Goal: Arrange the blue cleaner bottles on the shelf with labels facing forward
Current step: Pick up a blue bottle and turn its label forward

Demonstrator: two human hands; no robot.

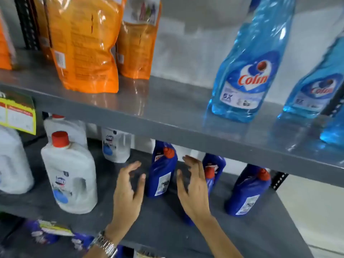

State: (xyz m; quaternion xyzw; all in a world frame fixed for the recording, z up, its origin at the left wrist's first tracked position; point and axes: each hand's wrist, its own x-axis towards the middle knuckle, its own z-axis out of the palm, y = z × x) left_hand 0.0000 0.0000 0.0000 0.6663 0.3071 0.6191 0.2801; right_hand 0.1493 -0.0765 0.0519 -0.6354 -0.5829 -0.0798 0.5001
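Note:
Three dark blue cleaner bottles with red caps stand on the middle grey shelf (167,226). The left one (162,172) is upright between my two hands. My left hand (128,190) is just left of it, fingers spread, not touching. My right hand (193,185) is just right of it, fingers apart, holding nothing. The second blue bottle (214,168) is partly hidden behind my right hand. The third (247,190) stands further right, a white label patch showing low on its side.
White jugs with red caps (68,175) stand left on the same shelf. The upper shelf (167,112) carries orange pouches (87,43) and light blue Colin bottles (247,71). A yellow price tag (17,112) hangs at left. More packs lie on the shelf below.

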